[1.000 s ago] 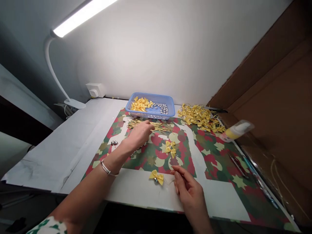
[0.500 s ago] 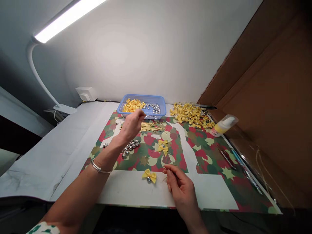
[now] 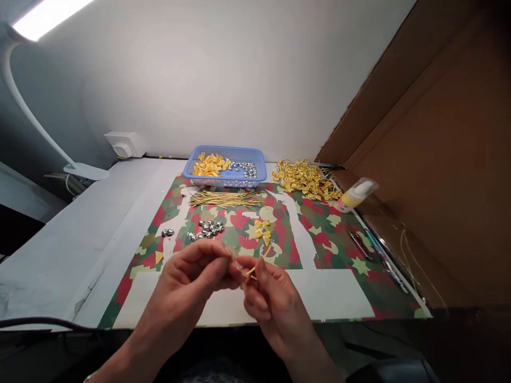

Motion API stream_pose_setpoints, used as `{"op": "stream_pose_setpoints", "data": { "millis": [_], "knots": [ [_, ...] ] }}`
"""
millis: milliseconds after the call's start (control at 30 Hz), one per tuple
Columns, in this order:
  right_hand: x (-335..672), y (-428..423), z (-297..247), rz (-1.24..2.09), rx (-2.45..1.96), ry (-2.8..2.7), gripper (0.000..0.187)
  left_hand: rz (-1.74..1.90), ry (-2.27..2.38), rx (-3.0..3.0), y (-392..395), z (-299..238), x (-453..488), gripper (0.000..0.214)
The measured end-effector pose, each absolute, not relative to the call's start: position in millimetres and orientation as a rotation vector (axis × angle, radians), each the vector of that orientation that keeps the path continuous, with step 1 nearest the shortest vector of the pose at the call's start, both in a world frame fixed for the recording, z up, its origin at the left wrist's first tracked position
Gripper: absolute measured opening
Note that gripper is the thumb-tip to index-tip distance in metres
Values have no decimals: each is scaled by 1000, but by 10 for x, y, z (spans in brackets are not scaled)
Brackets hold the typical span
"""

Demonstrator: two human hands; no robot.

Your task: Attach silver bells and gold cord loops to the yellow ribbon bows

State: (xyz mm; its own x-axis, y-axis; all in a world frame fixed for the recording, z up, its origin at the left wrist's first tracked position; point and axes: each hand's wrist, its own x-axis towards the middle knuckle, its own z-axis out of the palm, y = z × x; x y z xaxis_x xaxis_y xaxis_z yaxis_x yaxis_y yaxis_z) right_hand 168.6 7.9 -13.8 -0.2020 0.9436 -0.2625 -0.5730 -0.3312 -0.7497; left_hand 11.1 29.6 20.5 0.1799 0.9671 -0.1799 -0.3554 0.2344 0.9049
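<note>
Above the front of the table my two hands meet, fingertips almost touching. My right hand [image 3: 275, 303] is closed in a pinch on a thin yellow cord [image 3: 250, 271], a short piece of which shows between the hands. My left hand [image 3: 191, 287] has its thumb and fingers pressed together; what they pinch is too small to make out. The bow with a bell seen earlier on the white strip is out of sight now. Just beyond my hands lie small yellow bows [image 3: 262, 232], silver bells [image 3: 211, 229] and a bundle of golden cords [image 3: 225, 199].
At the back stands a blue basket [image 3: 261, 178] with yellow bows and silver bells. Right of it is a heap of yellow bows with cords [image 3: 305, 178]. A bottle [image 3: 354, 196], tweezers [image 3: 358, 243] and pens line the right edge. A lamp [image 3: 40, 122] stands at left.
My left hand has come back from near the cord bundle and basket to meet my right hand. A yellow cord now shows between them. The view has shifted slightly.
</note>
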Motion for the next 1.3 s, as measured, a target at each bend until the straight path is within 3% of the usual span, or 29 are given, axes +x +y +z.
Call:
{"op": "stream_pose_setpoints", "data": {
  "millis": [233, 333, 433, 533, 933, 1300],
  "knots": [
    [1685, 77, -264, 1399, -1029, -633, 28, 871, 941, 847, 88, 22, -69, 11],
    [1702, -32, -278, 1126, -1181, -946, 15, 807, 907, 803, 77, 4, -65, 9],
    [1735, -124, -238, 658, -1256, -1431, 29, 790, 868, 768, 76, -7, -35, 13],
    [1782, -182, -184, 422, -1172, -1682, 49, 794, 830, 755, 65, -24, -21, 12],
    [1921, -271, -174, 135, -1043, -1949, 61, 748, 842, 877, 2, -29, 19, 10],
    [1944, -325, -156, 14, -1046, -2137, 32, 704, 856, 807, -12, 11, 14, 22]
  ]
}}
